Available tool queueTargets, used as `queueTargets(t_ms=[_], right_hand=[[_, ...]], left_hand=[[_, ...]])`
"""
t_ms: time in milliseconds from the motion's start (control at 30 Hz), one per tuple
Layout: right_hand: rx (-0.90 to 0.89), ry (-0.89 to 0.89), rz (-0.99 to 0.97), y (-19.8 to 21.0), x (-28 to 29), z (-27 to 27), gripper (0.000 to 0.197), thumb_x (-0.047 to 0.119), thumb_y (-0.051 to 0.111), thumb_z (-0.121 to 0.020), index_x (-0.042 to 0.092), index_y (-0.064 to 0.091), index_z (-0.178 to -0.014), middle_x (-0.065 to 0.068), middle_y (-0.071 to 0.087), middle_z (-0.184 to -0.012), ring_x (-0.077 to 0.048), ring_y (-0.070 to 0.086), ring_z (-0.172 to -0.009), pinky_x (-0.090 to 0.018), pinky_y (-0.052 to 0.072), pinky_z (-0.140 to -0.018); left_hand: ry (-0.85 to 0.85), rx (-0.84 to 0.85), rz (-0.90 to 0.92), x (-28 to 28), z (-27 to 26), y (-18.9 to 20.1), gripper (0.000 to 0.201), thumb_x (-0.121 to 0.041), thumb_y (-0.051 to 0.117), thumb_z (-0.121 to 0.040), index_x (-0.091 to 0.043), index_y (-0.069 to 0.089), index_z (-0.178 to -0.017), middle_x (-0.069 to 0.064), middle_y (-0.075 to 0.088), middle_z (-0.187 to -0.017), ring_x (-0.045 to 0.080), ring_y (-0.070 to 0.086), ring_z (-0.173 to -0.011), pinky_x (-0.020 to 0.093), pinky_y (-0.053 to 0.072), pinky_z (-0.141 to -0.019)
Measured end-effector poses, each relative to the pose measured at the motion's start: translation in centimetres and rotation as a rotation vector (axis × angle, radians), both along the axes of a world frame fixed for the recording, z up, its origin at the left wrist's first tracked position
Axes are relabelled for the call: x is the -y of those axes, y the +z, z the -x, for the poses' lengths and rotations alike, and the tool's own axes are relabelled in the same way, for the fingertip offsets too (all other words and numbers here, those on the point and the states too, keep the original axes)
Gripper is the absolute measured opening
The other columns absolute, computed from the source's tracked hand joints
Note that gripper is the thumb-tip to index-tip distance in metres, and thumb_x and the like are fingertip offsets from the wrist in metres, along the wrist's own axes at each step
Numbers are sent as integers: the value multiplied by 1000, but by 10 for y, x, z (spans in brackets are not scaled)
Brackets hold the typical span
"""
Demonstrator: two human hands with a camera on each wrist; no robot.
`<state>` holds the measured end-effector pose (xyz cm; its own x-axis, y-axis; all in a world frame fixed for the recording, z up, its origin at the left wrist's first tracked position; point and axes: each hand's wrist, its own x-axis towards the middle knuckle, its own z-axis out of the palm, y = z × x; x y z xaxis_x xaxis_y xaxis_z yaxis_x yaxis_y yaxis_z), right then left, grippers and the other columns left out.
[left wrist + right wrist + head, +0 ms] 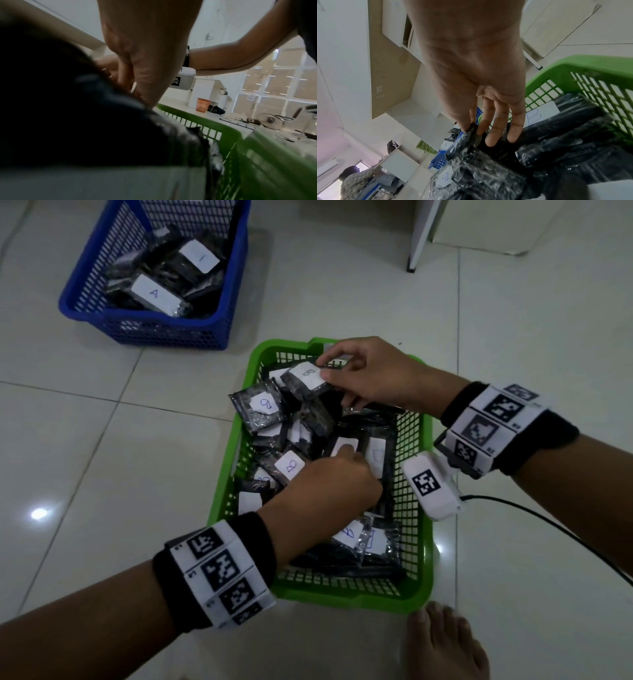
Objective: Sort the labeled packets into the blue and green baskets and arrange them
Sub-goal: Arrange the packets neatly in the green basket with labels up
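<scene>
Head view shows both hands down in the green basket (423, 549), which sits on the floor and is piled with black packets, nearly all marked B. The right hand (370, 378) pinches one B packet (306, 380) at the far end, thumb on the label and fingers curled under, lifted a bit off the heap. The left hand (329, 484) is curled over the middle of the pile, fingertips on a white label (344, 446); can't tell if it's actually gripping that packet or just pressing it. The blue basket (102, 268) is well apart at upper left with an A packet (156, 294) on top. I'd say this is the arranging stage: keep labels facing up, lay each one flat in rows, and use the left hand to hold neighbours down, since the slick wrap looks likely to slide.
</scene>
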<state>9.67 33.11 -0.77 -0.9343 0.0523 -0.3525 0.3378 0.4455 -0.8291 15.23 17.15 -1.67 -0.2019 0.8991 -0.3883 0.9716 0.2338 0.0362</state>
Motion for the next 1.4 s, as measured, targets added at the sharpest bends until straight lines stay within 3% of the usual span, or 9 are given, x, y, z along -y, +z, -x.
queueTargets(t_ms=[267,367,533,767,933,1067,1167,1333,1400], right_hand=[[-59,53,-101,4,-19,-8,20,28,59,-97,28,70,-114,-14,69,-101,-17,74,-71,-40,62,-73],[-115,47,-165,3,-28,-18,19,25,58,-98,28,71,-112,-1,70,-102,-12,74,-68,-37,60,-77],[-132,-51,-97,-5,-34,-37,22,18,52,-101,20,70,-113,0,67,-112,-16,75,-73,-51,59,-81],[-174,60,-285,-19,-30,-50,24,21,63,-94,28,66,-117,-1,65,-99,1,64,-68,-8,49,-67],[-199,80,-289,-24,-26,-50,29,16,63,-93,25,63,-120,11,60,-100,11,58,-75,-5,44,-66],[-218,84,-252,-28,-22,-53,31,12,60,-95,21,60,-124,22,55,-104,5,57,-91,-9,48,-81],[-166,97,-105,-24,-18,-53,27,8,62,-93,17,61,-119,12,61,-107,-4,64,-97,-18,54,-86],[-73,63,88,-20,-12,-57,31,-6,64,-86,15,41,-86,-29,63,-99,-37,68,-94,-57,55,-83],[-63,48,63,-21,-9,-57,36,-5,63,-84,19,36,-80,-38,57,-96,-35,66,-82,-62,52,-74]], left_hand=[[143,-14,185,-17,10,6,26,0,52,-98,2,56,-123,17,53,-127,35,57,-114,38,49,-75],[268,111,-10,-6,38,10,40,-48,65,-94,-13,66,-113,8,65,-106,27,64,-98,37,52,-81],[526,-2,-430,9,79,12,33,-46,60,-95,-17,57,-110,3,69,-93,23,65,-84,37,51,-75],[523,-6,-193,6,81,-15,69,-87,55,-73,-28,59,-109,-7,66,-98,19,64,-86,34,52,-69],[589,88,-283,5,83,-28,59,-70,65,-79,-24,56,-115,-3,68,-99,21,66,-90,40,57,-74],[683,503,-455,7,88,-20,107,-46,86,-73,-30,13,-150,-1,73,-94,13,70,-75,36,59,-69],[536,520,-414,1,85,-17,121,-30,90,-73,-40,2,-155,-4,71,-90,9,68,-70,27,56,-65],[471,416,-411,-10,80,-19,87,-22,83,-75,-30,32,-146,-2,70,-96,20,64,-77,20,39,-57],[477,408,-415,-11,77,-17,74,-20,77,-77,-29,36,-138,-2,67,-89,19,63,-71,18,34,-53]])
